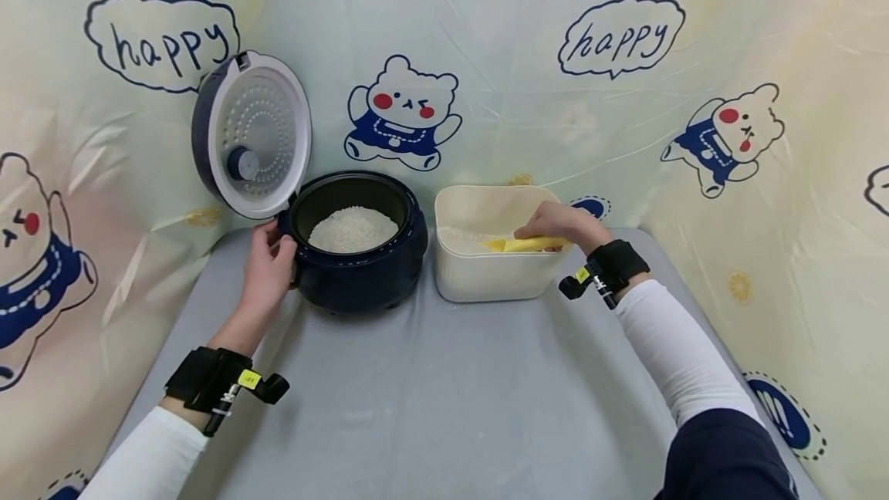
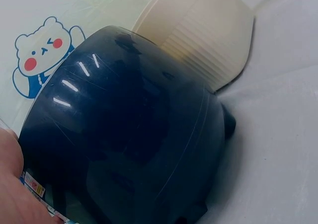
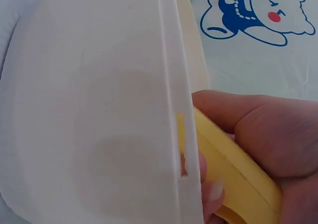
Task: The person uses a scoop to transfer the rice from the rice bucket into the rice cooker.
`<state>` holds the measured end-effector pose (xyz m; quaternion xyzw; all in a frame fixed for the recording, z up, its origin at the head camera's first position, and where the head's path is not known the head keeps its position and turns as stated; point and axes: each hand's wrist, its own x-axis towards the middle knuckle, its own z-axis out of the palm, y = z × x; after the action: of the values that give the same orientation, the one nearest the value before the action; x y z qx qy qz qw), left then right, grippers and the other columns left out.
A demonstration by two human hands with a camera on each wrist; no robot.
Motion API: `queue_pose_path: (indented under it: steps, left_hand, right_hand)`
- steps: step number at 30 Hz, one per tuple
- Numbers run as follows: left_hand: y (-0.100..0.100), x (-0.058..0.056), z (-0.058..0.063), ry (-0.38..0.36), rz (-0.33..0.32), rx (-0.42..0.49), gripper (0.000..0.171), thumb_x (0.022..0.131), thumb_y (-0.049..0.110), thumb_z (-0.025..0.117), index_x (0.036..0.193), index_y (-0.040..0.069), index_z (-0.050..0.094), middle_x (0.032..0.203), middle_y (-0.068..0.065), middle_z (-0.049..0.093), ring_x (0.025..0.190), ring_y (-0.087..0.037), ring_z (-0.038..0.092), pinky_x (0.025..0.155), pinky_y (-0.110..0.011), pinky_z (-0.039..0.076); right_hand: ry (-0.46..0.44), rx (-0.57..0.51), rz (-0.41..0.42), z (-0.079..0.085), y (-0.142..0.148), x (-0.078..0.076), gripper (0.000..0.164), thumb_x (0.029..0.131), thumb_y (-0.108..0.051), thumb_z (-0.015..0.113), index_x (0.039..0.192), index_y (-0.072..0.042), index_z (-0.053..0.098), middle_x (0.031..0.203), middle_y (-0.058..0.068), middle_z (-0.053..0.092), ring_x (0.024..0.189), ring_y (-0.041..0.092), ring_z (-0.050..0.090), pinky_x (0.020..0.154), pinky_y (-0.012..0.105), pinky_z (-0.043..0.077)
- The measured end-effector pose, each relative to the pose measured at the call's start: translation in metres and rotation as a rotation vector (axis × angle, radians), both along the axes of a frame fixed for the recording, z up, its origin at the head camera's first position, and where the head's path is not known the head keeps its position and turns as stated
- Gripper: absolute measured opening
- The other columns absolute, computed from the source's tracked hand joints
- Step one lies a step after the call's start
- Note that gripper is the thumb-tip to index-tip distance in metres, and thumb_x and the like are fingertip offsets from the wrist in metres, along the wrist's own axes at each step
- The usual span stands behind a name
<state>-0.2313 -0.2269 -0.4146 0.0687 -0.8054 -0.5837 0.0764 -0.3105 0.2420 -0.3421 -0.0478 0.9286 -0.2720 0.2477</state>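
Note:
A dark blue rice cooker (image 1: 361,280) stands with its lid (image 1: 274,137) raised at the left and a mound of white rice (image 1: 354,230) inside. At its left side, just below the lid's hinge, my left hand (image 1: 267,268) grips the cooker; in the left wrist view only part of that hand (image 2: 20,184) shows beside the dark body. Right of the cooker is a cream container (image 1: 486,280) holding rice (image 1: 461,241). My right hand (image 1: 559,224) holds a yellow scoop (image 1: 524,244) inside the container's rim. In the right wrist view, the container wall partly hides the scoop and fingers.
Under everything lies a grey cloth-covered table (image 1: 444,392). A printed curtain (image 1: 514,114) with cartoon bears rises behind and along both sides. The cooker and container stand close together near the table's back edge.

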Motion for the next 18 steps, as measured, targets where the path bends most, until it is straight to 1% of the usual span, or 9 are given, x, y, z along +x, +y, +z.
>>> queue_pose_path:
  steps: [2,3,6,9,13,15,18]
  left_hand:
    - [0.0,0.0,0.001,0.003,-0.001,-0.002,0.061,0.109,0.032,0.032,0.163,0.006,0.021,0.167,-0.02,0.028,0.152,-0.037,0.03,0.101,-0.058,0.043]
    - [0.0,0.0,0.001,0.003,-0.002,-0.004,0.061,0.109,0.032,0.032,0.163,0.006,0.021,0.166,-0.021,0.028,0.152,-0.037,0.03,0.101,-0.058,0.043]
    - [0.0,0.0,0.001,0.002,-0.002,-0.01,0.061,0.109,0.031,0.032,0.163,0.005,0.021,0.166,-0.021,0.029,0.152,-0.037,0.031,0.097,-0.054,0.045]
    - [0.0,0.0,0.001,-0.003,0.001,-0.017,0.061,0.109,0.031,0.032,0.163,0.006,0.021,0.166,-0.02,0.029,0.152,-0.037,0.031,0.092,-0.053,0.047]
    - [0.0,0.0,0.001,-0.007,0.004,-0.008,0.061,0.109,0.031,0.032,0.163,0.006,0.021,0.166,-0.02,0.029,0.152,-0.036,0.031,0.097,-0.053,0.045]
    - [0.0,-0.001,0.0,-0.008,0.007,0.001,0.061,0.108,0.031,0.032,0.163,0.007,0.021,0.167,-0.019,0.029,0.152,-0.035,0.031,0.1,-0.054,0.043]
    - [-0.001,-0.001,0.0,-0.008,0.002,-0.001,0.061,0.109,0.031,0.032,0.163,0.007,0.021,0.167,-0.019,0.029,0.152,-0.035,0.031,0.098,-0.054,0.044]
  right_hand:
    - [-0.008,-0.025,-0.006,0.0,0.0,0.0,0.037,0.103,-0.036,0.066,0.087,-0.003,0.072,0.066,0.0,0.045,0.07,0.022,0.057,0.068,0.029,0.041]
    - [-0.013,-0.037,-0.013,0.001,0.001,0.0,0.038,0.103,-0.036,0.066,0.085,-0.003,0.072,0.066,0.0,0.045,0.069,0.021,0.056,0.067,0.029,0.041]
    - [-0.016,-0.059,-0.014,0.002,0.002,0.0,0.039,0.103,-0.036,0.066,0.08,-0.004,0.069,0.067,-0.001,0.048,0.07,0.019,0.056,0.067,0.027,0.042]
    - [-0.011,-0.074,-0.009,0.002,0.005,-0.001,0.042,0.104,-0.037,0.065,0.075,-0.006,0.066,0.066,-0.001,0.046,0.07,0.019,0.055,0.065,0.026,0.041]
    - [0.001,-0.085,-0.004,0.002,0.013,-0.001,0.046,0.102,-0.043,0.065,0.072,-0.008,0.065,0.064,-0.002,0.044,0.069,0.021,0.054,0.063,0.027,0.041]
    - [0.009,-0.08,-0.008,0.003,0.016,-0.001,0.046,0.102,-0.046,0.065,0.077,-0.007,0.069,0.066,-0.002,0.047,0.072,0.021,0.056,0.064,0.027,0.042]
    - [0.002,-0.09,-0.017,0.004,0.02,-0.001,0.047,0.102,-0.048,0.064,0.085,-0.005,0.073,0.069,-0.001,0.051,0.074,0.021,0.056,0.066,0.028,0.042]
